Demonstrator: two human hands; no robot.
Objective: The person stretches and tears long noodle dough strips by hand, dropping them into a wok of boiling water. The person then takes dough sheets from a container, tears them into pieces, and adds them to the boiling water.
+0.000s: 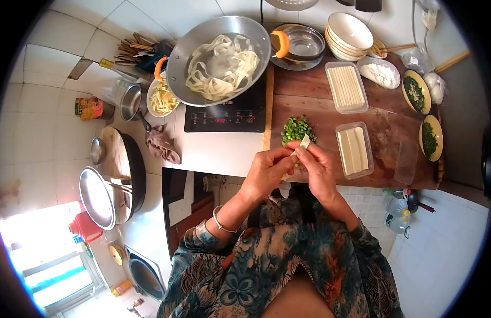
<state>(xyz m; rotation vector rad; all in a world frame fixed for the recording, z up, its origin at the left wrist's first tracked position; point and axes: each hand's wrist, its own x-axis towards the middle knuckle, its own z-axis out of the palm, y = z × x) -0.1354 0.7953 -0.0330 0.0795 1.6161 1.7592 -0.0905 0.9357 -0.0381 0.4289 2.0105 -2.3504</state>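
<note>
My left hand [266, 172] and my right hand [318, 170] meet at the front edge of the wooden board. Both are closed, pinching a pale dough strip [305, 141] between thumbs and fingers; part of it is hidden by the fingers. Just beyond them lies a pile of chopped green vegetable [297, 130]. Right of my right hand, a clear plastic container holds wide dough strips [354, 151]. Another container behind it holds narrower strips [346, 87]. At the upper left, wide noodles [221, 69] lie in liquid in a large pan [176, 79] with orange handles.
The pan stands on a black induction cooker [224, 121]. A bowl of shredded yellowish food [163, 100] sits beside it. On the board are stacked bowls [350, 31], a tub of white powder [380, 73] and two dishes of chopped greens [430, 139]. A cloth [163, 144] lies left.
</note>
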